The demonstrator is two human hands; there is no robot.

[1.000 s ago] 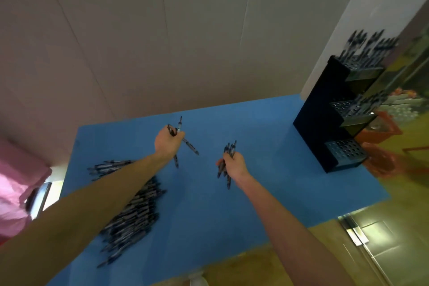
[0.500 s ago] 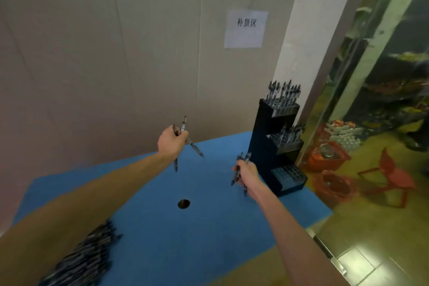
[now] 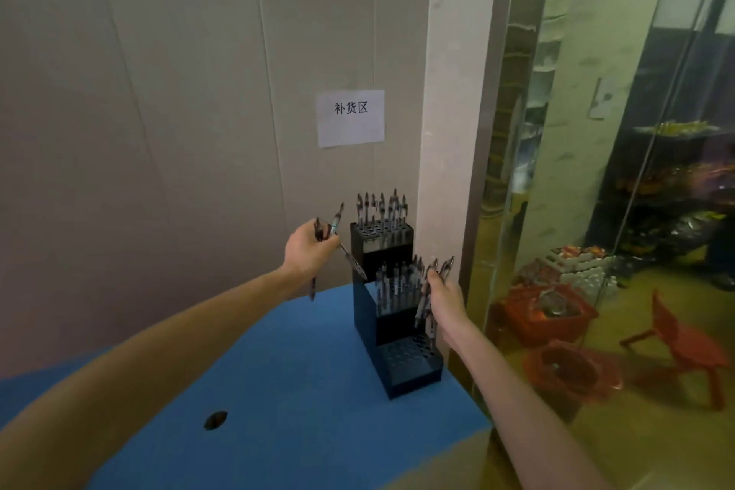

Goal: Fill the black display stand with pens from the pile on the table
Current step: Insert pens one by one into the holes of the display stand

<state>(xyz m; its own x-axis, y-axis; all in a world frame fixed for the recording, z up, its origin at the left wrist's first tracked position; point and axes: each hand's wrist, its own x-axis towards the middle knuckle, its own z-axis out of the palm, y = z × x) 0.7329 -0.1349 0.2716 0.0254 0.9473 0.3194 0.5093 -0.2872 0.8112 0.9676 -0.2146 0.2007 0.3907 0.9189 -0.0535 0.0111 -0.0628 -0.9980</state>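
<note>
Beside stand (image 3: 391,314), both hands' fingers (image 3: 431,282) grip pens (image 3: 422,304).

Dim, even indoor light with a yellow cast on the reflective glass wall (image 3: 596,211) at right. Shadows are faint. The wide lens bends straight lines near the edges; fine detail is soft.
</note>
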